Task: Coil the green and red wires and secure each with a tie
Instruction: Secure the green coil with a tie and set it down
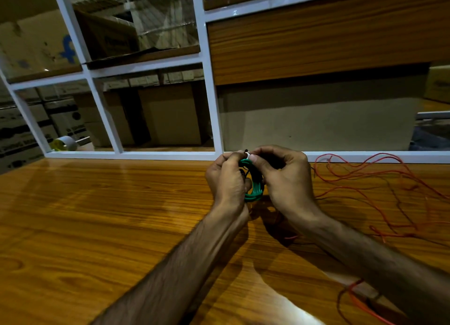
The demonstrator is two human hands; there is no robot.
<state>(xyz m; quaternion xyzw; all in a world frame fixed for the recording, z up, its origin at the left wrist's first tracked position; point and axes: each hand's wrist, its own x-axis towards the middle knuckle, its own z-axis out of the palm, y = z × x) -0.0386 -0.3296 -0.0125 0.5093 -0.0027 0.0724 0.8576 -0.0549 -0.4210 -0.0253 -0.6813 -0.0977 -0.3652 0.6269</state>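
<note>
Both hands, left hand (227,178) and right hand (285,176), pinch the small green wire coil (254,190) above the glossy wooden tabletop (97,215), fingertips working a tie at its 12 o'clock; loose red wire (379,185) at 3 o'clock likely gets coiled next.

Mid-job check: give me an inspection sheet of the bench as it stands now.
Surface: glossy wooden table, bare on the left.
Job's things: green wire coiled, held above the table; red wire loose, uncoiled on the right.
Tie: small white and black piece pinched at the coil's top; fastening cannot be told.
Clutter: tape roll behind the white frame, far left.
Grips: left hand and right hand both closed on the coil.
Cables: red strand runs under the right forearm.
Surroundings: cardboard boxes behind the frame.
</note>
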